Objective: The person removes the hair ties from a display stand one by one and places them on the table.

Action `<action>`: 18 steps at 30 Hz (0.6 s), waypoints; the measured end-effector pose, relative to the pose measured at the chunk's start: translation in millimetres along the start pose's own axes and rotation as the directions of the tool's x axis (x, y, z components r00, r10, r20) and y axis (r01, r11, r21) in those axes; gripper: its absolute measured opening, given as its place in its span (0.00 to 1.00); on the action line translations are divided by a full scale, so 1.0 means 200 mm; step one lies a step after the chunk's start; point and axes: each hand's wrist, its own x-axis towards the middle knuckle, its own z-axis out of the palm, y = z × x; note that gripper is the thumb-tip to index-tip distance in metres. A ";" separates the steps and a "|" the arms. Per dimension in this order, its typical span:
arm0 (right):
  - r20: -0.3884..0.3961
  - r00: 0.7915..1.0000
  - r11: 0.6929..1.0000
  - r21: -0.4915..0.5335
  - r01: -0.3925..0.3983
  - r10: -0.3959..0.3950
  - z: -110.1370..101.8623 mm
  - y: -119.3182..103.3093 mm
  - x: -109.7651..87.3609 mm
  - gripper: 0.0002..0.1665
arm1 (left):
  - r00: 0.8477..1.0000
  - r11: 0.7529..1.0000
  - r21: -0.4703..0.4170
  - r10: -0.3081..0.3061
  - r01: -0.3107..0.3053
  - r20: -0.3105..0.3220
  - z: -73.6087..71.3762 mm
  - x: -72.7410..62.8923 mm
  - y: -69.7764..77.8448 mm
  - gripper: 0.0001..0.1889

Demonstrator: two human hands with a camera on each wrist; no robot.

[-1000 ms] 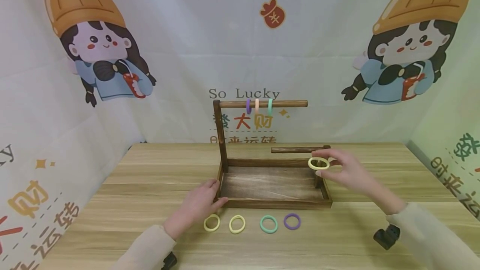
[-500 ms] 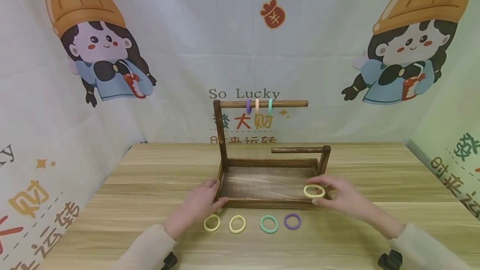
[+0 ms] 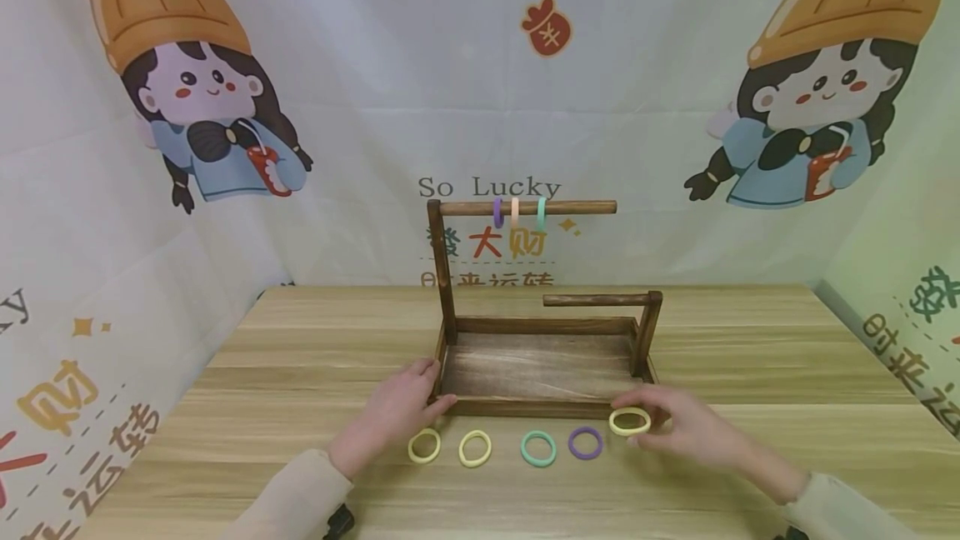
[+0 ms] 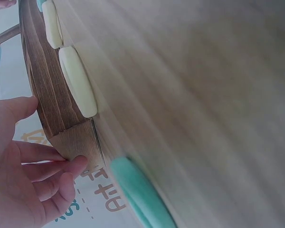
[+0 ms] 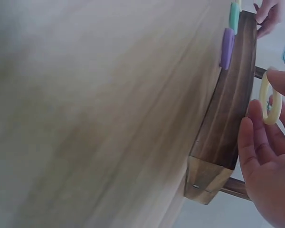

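Observation:
My right hand [image 3: 686,427] pinches a pale yellow ring [image 3: 630,422] between thumb and fingers, beside the front right corner of a dark wooden rack [image 3: 543,408]. In the right wrist view the same ring [image 5: 270,102] stands on edge between thumb and fingertips. My left hand [image 3: 393,402] grips the rack's front left corner, its thumb on the front rail. Along the front lie two yellow rings [image 3: 475,448], a green ring [image 3: 538,448] and a purple ring [image 3: 585,443]. Another green ring [image 4: 141,192] shows in the left wrist view, hidden in the head view.
On the rack's tall upper bar [image 3: 585,207] hang a purple ring [image 3: 498,213], a pale pink ring [image 3: 514,213] and a green ring [image 3: 542,213]. A shorter, lower bar [image 3: 592,301] extends leftward from the right post. Behind the wooden table [image 3: 315,315] hangs a printed cloth [image 3: 397,65].
My right hand has come down and toward the front with the yellow ring, from near the lower bar to the rack's front right corner. My left hand stays in place.

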 end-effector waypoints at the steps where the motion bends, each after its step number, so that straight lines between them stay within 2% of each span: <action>1: 0.008 1.000 1.000 0.017 -0.010 0.010 0.00 0.00 -0.01 0.23 | 1.000 1.000 -0.001 0.001 -0.001 0.000 0.00 0.00 0.00 0.33; 7: 0.048 0.997 0.997 0.026 -0.069 0.067 0.01 0.00 -0.03 0.22 | 1.000 1.000 -0.005 0.000 0.000 0.000 0.00 0.00 0.00 0.32; 11: 0.084 0.991 0.995 -0.005 -0.101 0.101 0.01 -0.01 -0.03 0.21 | 1.000 1.000 -0.002 -0.001 0.001 -0.002 -0.01 0.00 0.01 0.32; 18: 0.111 0.990 0.996 -0.027 -0.083 0.085 0.02 0.01 -0.04 0.22 | 1.000 1.000 -0.001 0.000 0.000 0.000 -0.01 0.00 0.01 0.32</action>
